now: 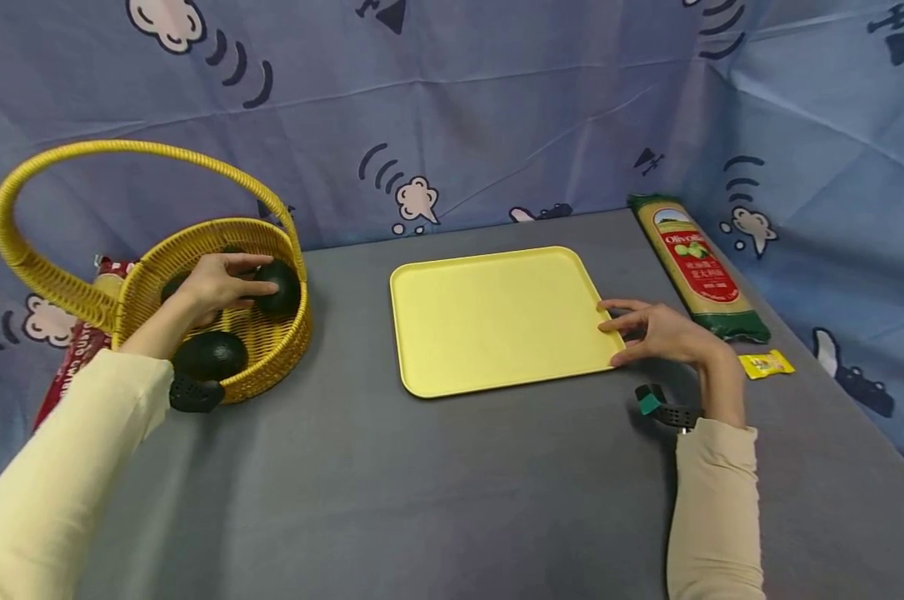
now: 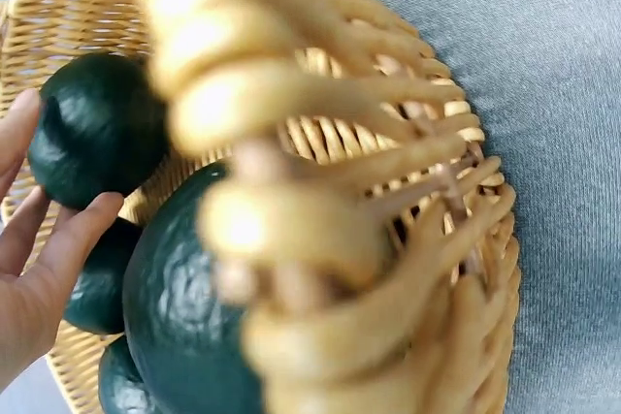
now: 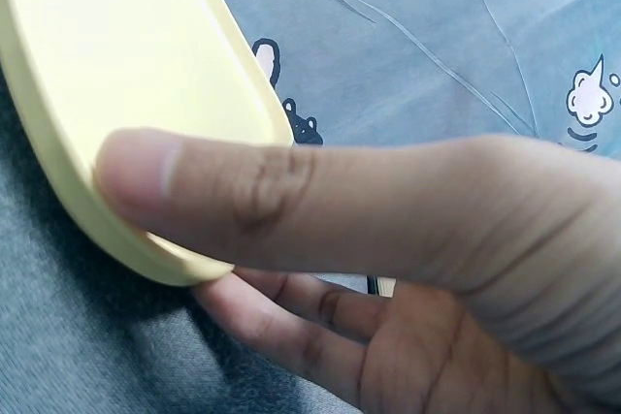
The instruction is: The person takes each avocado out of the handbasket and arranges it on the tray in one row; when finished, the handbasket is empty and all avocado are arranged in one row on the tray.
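In the head view my left hand (image 1: 222, 286) reaches into a yellow wicker basket (image 1: 275, 367) and grips a dark green avocado (image 1: 282, 292) by its right wall. The left wrist view shows thumb and fingers around that avocado (image 2: 97, 133), with more avocados close below it. Another avocado (image 1: 212, 357) lies at the basket's near side. At the right end of a yellow rectangular tray (image 1: 496, 321), my right hand (image 1: 654, 333) holds the rim. In the right wrist view, the thumb lies over the tray's edge (image 3: 126, 249) and the other fingers are under or against its outer side.
A long pasta packet (image 1: 699, 267) with a red label lies right of the tray, a small yellow wrapper (image 1: 766, 364) nearer. Behind the basket is a red packet (image 1: 72, 358). The basket's tall handle (image 1: 144, 148) arches over it. Patterned cloth (image 1: 481, 108) hangs behind the grey table (image 1: 422, 483).
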`<state>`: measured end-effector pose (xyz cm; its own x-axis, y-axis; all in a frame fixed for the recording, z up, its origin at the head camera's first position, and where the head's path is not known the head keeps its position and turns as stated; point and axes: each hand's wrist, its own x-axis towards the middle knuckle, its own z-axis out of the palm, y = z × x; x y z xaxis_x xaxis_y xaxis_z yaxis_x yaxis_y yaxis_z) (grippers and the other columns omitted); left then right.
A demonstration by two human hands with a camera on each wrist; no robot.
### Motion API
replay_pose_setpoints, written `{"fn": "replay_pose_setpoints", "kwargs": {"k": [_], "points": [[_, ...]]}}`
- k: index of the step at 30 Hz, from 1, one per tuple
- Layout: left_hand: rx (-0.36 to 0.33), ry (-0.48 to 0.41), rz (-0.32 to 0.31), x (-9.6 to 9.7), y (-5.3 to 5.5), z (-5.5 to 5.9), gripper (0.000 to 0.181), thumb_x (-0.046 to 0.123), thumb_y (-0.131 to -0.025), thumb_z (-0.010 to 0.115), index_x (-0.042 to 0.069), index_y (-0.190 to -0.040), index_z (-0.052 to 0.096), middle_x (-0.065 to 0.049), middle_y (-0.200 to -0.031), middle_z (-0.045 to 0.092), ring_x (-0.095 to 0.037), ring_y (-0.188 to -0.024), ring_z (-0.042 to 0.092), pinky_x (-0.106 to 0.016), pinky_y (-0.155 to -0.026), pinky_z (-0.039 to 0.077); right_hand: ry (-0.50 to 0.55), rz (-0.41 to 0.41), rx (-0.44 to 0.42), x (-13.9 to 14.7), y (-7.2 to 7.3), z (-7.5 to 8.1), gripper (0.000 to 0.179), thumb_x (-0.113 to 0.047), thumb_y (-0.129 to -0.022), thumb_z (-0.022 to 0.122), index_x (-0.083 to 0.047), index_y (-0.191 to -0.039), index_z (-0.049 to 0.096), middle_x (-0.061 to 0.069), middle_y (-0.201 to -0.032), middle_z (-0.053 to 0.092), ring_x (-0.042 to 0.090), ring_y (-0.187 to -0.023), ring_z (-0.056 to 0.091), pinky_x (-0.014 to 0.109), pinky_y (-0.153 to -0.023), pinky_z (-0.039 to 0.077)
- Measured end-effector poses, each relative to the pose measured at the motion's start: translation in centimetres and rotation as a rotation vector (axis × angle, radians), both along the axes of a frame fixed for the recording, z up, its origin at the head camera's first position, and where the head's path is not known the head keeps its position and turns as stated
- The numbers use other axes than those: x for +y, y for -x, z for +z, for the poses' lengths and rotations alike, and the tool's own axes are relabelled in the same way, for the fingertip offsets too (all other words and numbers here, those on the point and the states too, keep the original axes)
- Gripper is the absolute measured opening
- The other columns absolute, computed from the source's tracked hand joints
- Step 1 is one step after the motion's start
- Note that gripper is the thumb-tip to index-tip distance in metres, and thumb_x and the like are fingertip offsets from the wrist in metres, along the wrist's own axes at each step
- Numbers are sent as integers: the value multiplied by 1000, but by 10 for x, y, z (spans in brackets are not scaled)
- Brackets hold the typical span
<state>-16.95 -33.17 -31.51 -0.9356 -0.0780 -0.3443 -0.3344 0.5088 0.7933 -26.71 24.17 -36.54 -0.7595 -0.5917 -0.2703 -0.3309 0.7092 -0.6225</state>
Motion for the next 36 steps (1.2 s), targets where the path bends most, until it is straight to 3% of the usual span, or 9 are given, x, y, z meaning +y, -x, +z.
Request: {"fn": "replay_pose_setpoints", "kwargs": {"k": [4, 8, 11, 14, 19, 23, 26, 36], "points": [[-3, 77, -26, 1, 2, -1, 63, 12, -93, 64, 0, -147, 34, -30, -150, 25, -43, -136, 28, -48, -98, 46, 0, 1, -6, 0, 0, 0, 58, -23, -76, 82, 3, -124, 63, 18, -149, 36, 42, -133, 33, 61, -104, 31], [-20, 83, -40, 1, 2, 0, 63, 13, -93, 64, 0, -147, 34, -30, -152, 20, -45, -136, 27, -48, -98, 46, 5, -2, -20, 0, 0, 1, 57, -22, -77, 82, 4, -124, 62, 18, -149, 35, 43, -133, 33, 63, -105, 29], [-40, 51, -62, -1, -1, 2, 65, 14, -93, 65, 0, -148, 32, -28, -154, 15, -44, -137, 24, -44, -97, 47, 12, -3, -28, -1, 1, 2, 57, -21, -77, 82, 4, -124, 62, 19, -149, 35, 43, -133, 32, 63, -105, 28], [-66, 9, -103, -3, -5, 2, 66, 13, -93, 65, 0, -148, 31, -28, -154, 15, -42, -135, 30, -39, -95, 50, 14, -2, -28, -1, 1, 3, 57, -21, -77, 82, 4, -124, 62, 19, -150, 34, 42, -133, 32, 62, -105, 28], [-145, -83, -173, -6, -10, 0, 68, 12, -96, 61, 2, -152, 23, -28, -154, 11, -42, -128, 39, -43, -97, 48, 25, 0, -23, 0, 0, 2, 56, -20, -76, 82, 4, -123, 63, 19, -149, 35, 41, -130, 38, 60, -104, 32], [-221, -177, -214, -8, -10, -4, 76, 10, -97, 58, 8, -155, 9, -31, -154, -8, -48, -134, 29, -48, -95, 49, 37, 4, -28, 0, -2, -1, 56, -19, -76, 82, 4, -123, 63, 19, -148, 36, 42, -129, 38, 60, -104, 33], [-242, -218, -232, -9, -8, -5, 79, 7, -97, 57, 10, -155, 4, -32, -151, -18, -49, -136, 21, -48, -93, 50, 41, 7, -32, 0, -3, -1, 56, -19, -77, 82, 5, -123, 63, 20, -148, 35, 42, -130, 36, 60, -104, 33], [-211, -241, -223, -4, -11, -6, 81, 7, -96, 58, 11, -155, 3, -27, -152, -22, -47, -140, 9, -50, -93, 49, 41, -7, -37, -1, -3, 3, 56, -18, -77, 82, 5, -124, 62, 19, -149, 35, 41, -129, 39, 58, -103, 35]]}}
